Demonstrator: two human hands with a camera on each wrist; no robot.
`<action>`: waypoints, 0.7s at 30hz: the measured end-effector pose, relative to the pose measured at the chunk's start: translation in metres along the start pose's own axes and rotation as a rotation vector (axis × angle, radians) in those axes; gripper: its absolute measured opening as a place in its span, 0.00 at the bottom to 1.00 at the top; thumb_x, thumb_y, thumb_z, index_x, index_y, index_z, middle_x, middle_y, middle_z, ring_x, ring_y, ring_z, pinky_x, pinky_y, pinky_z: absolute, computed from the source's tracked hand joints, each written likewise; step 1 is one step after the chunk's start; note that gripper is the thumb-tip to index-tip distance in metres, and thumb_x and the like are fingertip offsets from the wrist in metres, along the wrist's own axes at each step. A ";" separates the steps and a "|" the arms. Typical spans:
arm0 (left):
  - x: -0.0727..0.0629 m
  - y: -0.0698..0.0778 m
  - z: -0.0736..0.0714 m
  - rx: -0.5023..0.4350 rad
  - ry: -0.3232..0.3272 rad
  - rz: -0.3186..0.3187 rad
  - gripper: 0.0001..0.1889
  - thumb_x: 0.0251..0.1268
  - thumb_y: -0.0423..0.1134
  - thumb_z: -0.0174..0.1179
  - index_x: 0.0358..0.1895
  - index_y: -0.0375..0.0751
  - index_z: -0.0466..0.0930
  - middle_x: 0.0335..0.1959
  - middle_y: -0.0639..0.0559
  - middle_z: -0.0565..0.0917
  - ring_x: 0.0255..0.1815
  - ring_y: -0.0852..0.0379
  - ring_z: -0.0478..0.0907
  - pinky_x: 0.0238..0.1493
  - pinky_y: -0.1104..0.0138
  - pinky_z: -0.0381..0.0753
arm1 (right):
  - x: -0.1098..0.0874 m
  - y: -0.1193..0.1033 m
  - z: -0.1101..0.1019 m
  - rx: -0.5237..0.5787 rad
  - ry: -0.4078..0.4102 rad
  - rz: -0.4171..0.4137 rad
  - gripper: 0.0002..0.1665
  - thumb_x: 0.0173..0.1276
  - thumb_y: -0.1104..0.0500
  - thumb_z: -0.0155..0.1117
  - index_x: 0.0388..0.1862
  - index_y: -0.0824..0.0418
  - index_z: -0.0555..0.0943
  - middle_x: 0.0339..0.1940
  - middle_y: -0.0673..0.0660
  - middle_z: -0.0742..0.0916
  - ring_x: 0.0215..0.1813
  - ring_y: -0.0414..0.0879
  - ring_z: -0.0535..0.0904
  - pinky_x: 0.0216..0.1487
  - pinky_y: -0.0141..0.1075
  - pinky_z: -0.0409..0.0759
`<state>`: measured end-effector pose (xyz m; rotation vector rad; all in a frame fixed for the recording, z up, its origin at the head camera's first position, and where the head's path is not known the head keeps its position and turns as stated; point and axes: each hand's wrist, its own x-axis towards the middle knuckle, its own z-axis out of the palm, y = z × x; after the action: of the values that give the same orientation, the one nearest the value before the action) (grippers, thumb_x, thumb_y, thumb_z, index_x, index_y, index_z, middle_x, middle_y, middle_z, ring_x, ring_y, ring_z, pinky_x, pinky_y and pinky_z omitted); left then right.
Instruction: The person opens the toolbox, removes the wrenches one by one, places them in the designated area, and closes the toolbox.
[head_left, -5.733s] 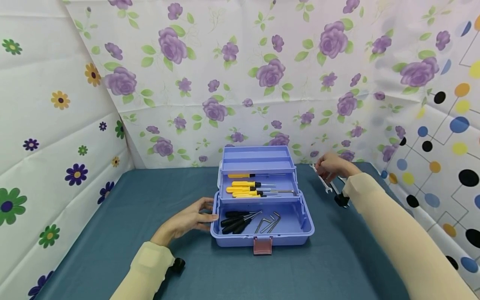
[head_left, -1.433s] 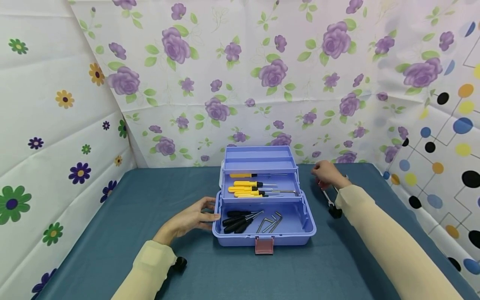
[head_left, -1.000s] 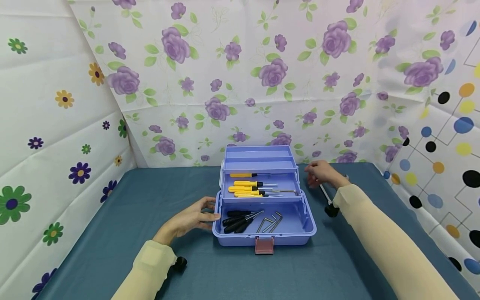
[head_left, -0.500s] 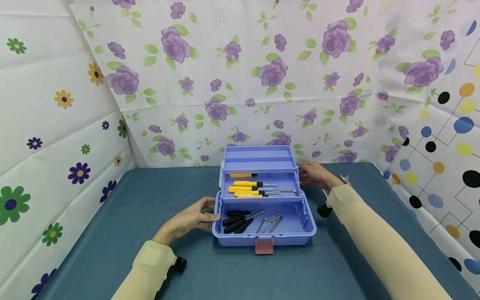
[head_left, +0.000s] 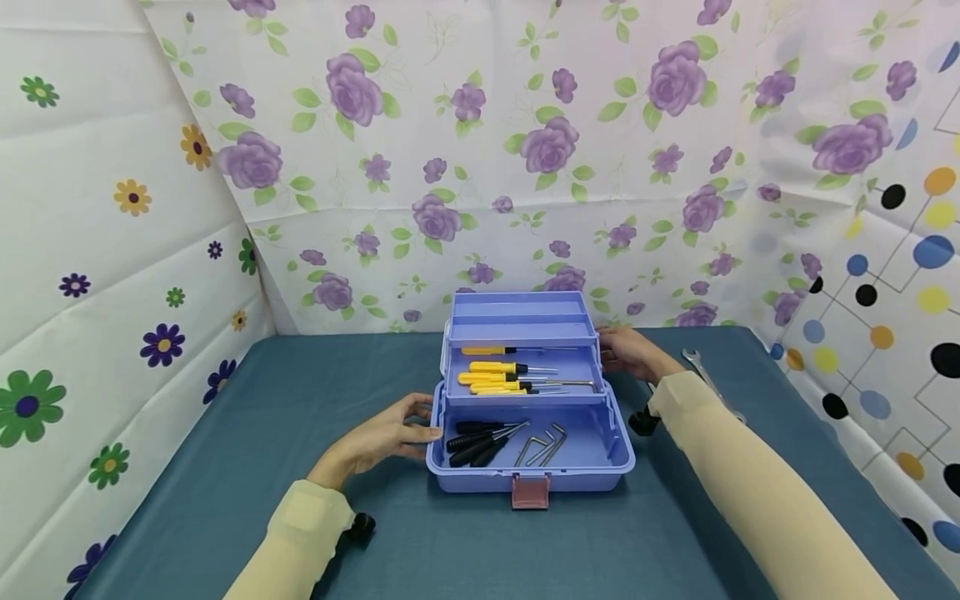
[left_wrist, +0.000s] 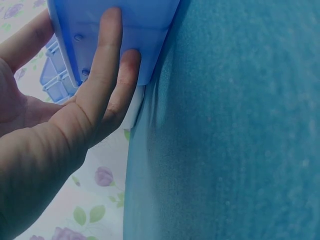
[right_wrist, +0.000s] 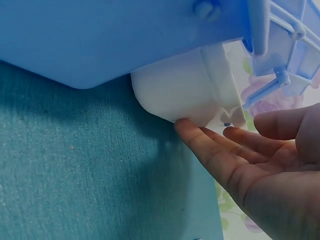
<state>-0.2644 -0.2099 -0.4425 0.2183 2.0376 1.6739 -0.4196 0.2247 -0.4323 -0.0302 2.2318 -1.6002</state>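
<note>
The blue toolbox (head_left: pixel 592 482) stands with its stepped trays raised and its lid swung back. My left hand (head_left: pixel 386 432) is at the box's left side; in the left wrist view, fairly straight fingers (left_wrist: pixel 107 50) rest against the outer wall. Behind the box's right side, my right hand (head_left: pixel 633 352) reaches in. In the right wrist view, its extended fingers touch the white lid (right_wrist: pixel 180 85) at its lower edge. A wrench (head_left: pixel 701 371) lies on the table beyond the right wrist, partly covered by the sleeve.
Yellow-handled screwdrivers (head_left: pixel 491 367) lie in the middle tray. Black-handled screwdrivers (head_left: pixel 472 450) and several hex keys (head_left: pixel 553 446) lie in the bottom. A reddish latch (head_left: pixel 530 492) hangs at the front. Flowered cloth (head_left: pixel 450 167) walls off the back.
My right hand has let go of the wrench at the right and moved left to the lid behind the toolbox. The left hand stays at the box's left side.
</note>
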 end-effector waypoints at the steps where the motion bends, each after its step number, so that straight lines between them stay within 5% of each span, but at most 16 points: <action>1: 0.000 0.000 0.000 0.003 -0.003 0.002 0.40 0.73 0.41 0.67 0.79 0.36 0.55 0.72 0.32 0.63 0.60 0.43 0.78 0.57 0.49 0.85 | 0.000 0.000 0.000 -0.003 0.002 0.002 0.30 0.86 0.57 0.47 0.79 0.71 0.64 0.65 0.68 0.82 0.53 0.50 0.85 0.51 0.42 0.87; 12: 0.002 0.006 -0.010 0.032 -0.012 0.017 0.33 0.85 0.52 0.51 0.79 0.36 0.54 0.74 0.33 0.65 0.69 0.38 0.72 0.57 0.50 0.85 | 0.003 0.001 0.003 -0.031 -0.001 -0.009 0.30 0.85 0.58 0.49 0.80 0.69 0.64 0.70 0.71 0.78 0.64 0.59 0.81 0.61 0.49 0.84; 21: 0.030 0.026 -0.025 0.054 0.086 -0.019 0.36 0.86 0.56 0.45 0.81 0.34 0.50 0.74 0.30 0.62 0.73 0.33 0.68 0.64 0.49 0.81 | -0.001 -0.002 0.001 -0.020 0.002 -0.009 0.30 0.85 0.60 0.50 0.79 0.72 0.64 0.71 0.72 0.77 0.62 0.57 0.82 0.58 0.48 0.85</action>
<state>-0.3063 -0.2129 -0.4225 0.1467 2.1430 1.6439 -0.4184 0.2236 -0.4305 -0.0442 2.2525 -1.5839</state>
